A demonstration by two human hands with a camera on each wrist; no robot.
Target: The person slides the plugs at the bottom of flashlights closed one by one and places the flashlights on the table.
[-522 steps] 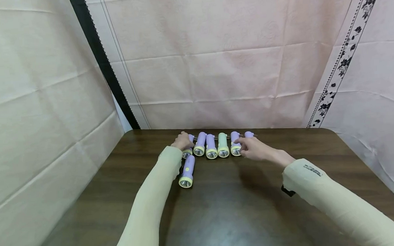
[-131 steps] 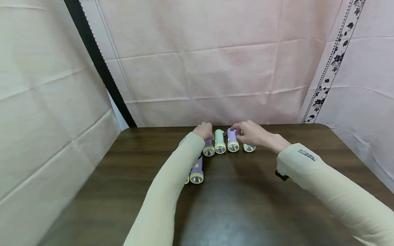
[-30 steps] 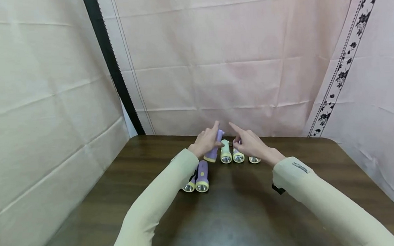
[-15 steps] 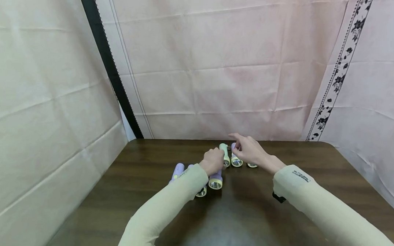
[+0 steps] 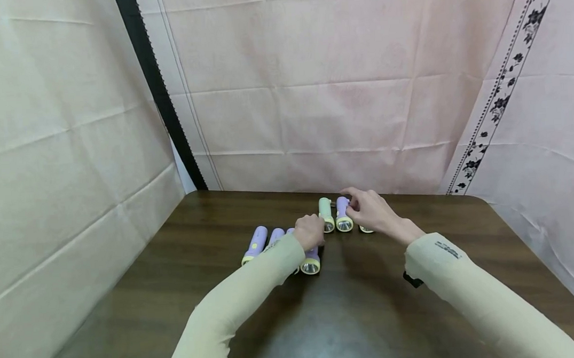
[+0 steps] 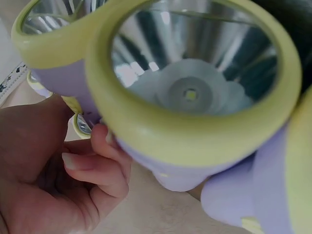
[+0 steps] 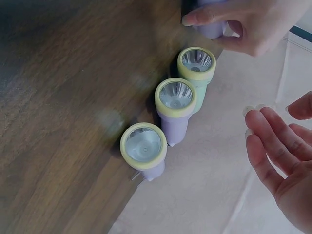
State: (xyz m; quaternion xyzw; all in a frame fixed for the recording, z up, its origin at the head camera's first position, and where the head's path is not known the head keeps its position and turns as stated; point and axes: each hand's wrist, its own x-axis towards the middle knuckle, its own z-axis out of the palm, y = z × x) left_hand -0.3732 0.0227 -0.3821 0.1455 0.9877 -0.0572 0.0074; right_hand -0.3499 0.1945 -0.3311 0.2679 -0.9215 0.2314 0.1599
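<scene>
My left hand (image 5: pixel 309 232) grips a purple flashlight (image 5: pixel 311 262) with a yellow rim, at the right end of a slanting front row. Left of it lie more purple flashlights (image 5: pixel 256 244), partly hidden by my left sleeve. The left wrist view shows the fingers curled against a purple barrel (image 6: pixel 63 75), lens facing the camera. My right hand (image 5: pixel 372 211), fingers loosely bent and holding nothing, hovers beside the back row. That row has a mint-green flashlight (image 5: pixel 325 212), a purple flashlight (image 5: pixel 343 214) and a third flashlight (image 7: pixel 144 148), mostly covered by the right hand in the head view.
The dark wooden table (image 5: pixel 369 303) has a back edge just behind the back row. Pale cloth (image 5: pixel 313 119) hangs behind and at both sides. A thin metallic piece (image 7: pixel 136 175) shows beside the rightmost flashlight.
My left hand has brought a purple flashlight from the back row to the front row's right end. Earlier, most flashlights lay in the back row. My right hand stays near the back row.
</scene>
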